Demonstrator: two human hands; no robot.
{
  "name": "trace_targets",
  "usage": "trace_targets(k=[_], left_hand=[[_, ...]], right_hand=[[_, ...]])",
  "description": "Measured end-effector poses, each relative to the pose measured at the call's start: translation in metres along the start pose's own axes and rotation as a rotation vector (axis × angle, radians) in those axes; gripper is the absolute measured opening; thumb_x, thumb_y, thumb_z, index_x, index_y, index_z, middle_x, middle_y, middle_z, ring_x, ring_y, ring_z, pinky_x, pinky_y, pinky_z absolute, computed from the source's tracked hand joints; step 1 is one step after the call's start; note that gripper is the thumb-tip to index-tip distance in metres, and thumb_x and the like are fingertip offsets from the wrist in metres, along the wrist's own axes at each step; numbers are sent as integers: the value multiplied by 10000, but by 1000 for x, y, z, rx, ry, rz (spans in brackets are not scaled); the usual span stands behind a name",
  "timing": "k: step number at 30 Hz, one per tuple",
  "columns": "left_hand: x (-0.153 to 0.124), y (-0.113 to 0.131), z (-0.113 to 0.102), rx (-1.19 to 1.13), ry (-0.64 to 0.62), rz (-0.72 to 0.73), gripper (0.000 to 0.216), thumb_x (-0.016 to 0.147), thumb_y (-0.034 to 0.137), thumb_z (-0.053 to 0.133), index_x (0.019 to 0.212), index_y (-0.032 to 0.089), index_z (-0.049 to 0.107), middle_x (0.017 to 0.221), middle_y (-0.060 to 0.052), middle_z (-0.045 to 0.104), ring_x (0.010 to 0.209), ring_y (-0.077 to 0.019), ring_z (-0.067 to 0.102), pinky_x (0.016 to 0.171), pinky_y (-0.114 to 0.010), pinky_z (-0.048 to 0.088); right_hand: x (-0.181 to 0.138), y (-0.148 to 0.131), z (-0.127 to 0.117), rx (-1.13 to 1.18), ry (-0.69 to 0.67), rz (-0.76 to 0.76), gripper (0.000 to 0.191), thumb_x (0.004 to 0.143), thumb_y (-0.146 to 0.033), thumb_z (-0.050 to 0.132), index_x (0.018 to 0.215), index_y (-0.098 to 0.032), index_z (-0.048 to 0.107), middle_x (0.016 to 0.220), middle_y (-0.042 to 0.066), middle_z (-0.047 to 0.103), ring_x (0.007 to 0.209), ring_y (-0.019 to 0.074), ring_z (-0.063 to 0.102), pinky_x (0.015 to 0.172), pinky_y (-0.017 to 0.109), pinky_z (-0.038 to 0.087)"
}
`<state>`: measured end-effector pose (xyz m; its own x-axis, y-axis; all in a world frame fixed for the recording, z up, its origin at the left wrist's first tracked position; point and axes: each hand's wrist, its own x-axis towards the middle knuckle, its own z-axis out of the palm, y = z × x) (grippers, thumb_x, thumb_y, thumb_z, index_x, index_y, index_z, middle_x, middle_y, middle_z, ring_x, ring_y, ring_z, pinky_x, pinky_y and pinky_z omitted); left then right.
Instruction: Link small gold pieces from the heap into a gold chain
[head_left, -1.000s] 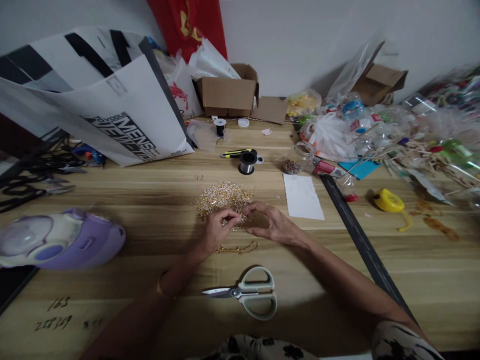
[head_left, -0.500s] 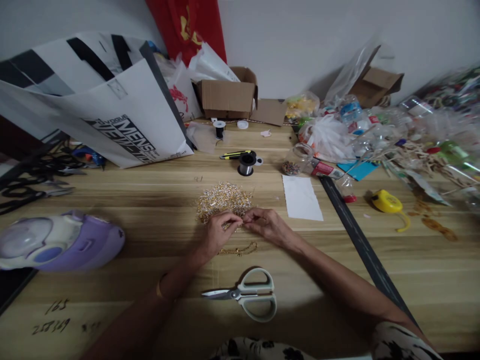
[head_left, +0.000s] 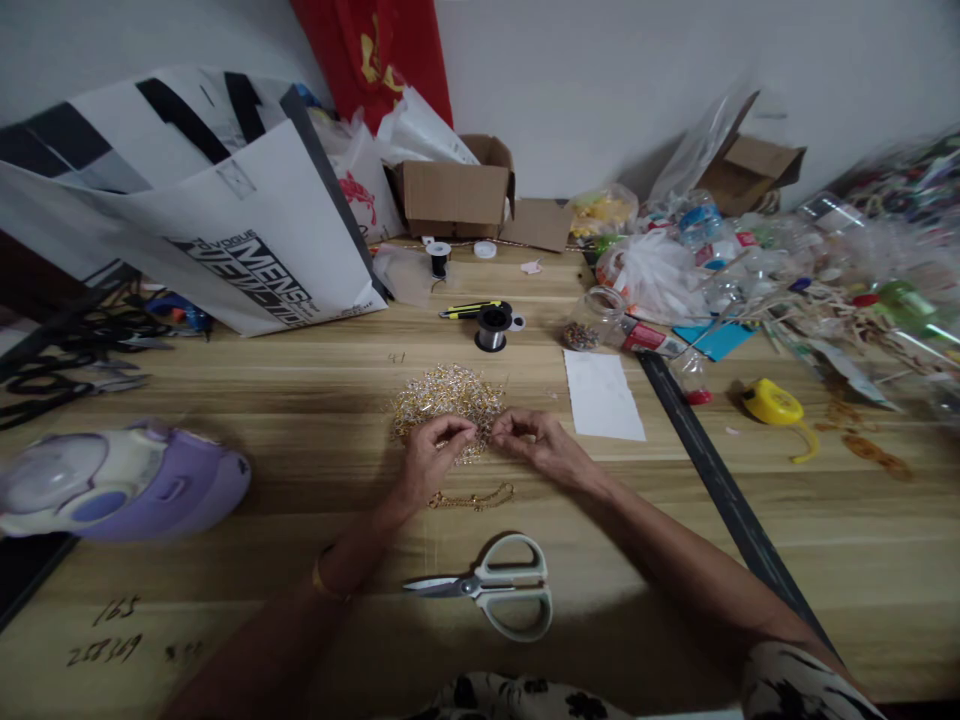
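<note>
A tangled heap of gold and clear beaded strands lies on the wooden table. At its near left edge my left hand is closed, thumb and forefinger pinched together. My right hand is pinched too, at the heap's near right edge, a small gap from the left. Whatever sits between either set of fingertips is too fine to make out. Just below the hands a gold chain bracelet rests on the table. Closer to me lie scissors with pale handles, blades pointing left.
Behind the heap stand a wire spool and a yellow cutter. White paper, a bead jar and a yellow tape measure are to the right. A purple and white appliance sits left, below a large paper bag.
My hands have drawn slightly apart, the left shifting left and the right a little to the right. The bracelet, scissors and heap stay where they were.
</note>
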<state>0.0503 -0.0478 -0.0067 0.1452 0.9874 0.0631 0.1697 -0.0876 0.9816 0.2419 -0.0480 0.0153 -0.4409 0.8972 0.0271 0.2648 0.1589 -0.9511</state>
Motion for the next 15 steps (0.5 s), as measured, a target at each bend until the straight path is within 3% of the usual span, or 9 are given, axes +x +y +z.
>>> trace_targets(k=[8,15], left_hand=[[0,3,6,-305,-138,-173,264,716,297,658,910,120,684,685,-34,674,621,-124,590,606,-237,476],[-4,4,10,-384,-250,-229,204,667,287,702,787,123,689,638,-14,649,602,-111,567,599,-226,460]], right_hand=[[0,-3,3,5,80,-141,142,825,-297,604,784,-167,643,865,48,617,887,181,560,820,331,424],[-1,-5,4,-17,53,-158,152,837,-288,597,773,-157,639,802,39,606,834,168,566,791,311,431]])
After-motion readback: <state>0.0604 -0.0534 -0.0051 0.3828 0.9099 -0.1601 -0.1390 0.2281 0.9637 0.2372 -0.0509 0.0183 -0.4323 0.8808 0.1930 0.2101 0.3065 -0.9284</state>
